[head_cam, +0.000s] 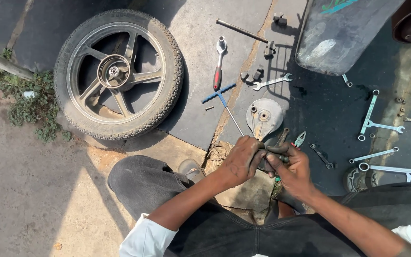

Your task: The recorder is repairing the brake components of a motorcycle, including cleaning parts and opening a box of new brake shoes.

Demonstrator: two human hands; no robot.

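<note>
Both hands are bunched together just below the round brake plate [263,117] lying on the ground. The left hand [244,159] and the right hand [292,169] are wrapped around a small dark metal part [271,157], fingers [277,148] curled tight on it from either side. So the part sits right between the two palms, a little toward the person from the brake plate. Most of it is buried under the fingers, so I can't tell its exact shape, only that it looks stubby, dark and greasy. A reddish-brown rod end [283,135] pokes up out of the grip toward the plate.

Handling-wise I'd guess it's solid steel: stiff, heavy for its size, not fragile at all, but slick with oil, and the hands look pretty oily too. Probably best held the way it's held now, one hand wrapped round the body and the other round the end, rather than pinched at the tips.

Around the brake plate: a blue-handled T-wrench [222,99] just left of it, a red-handled ratchet [219,64] above that, an open spanner [272,82] straight above the plate, green-handled pliers [300,139] just right of it. The motorbike wheel [118,74] lies well off to the left.
</note>
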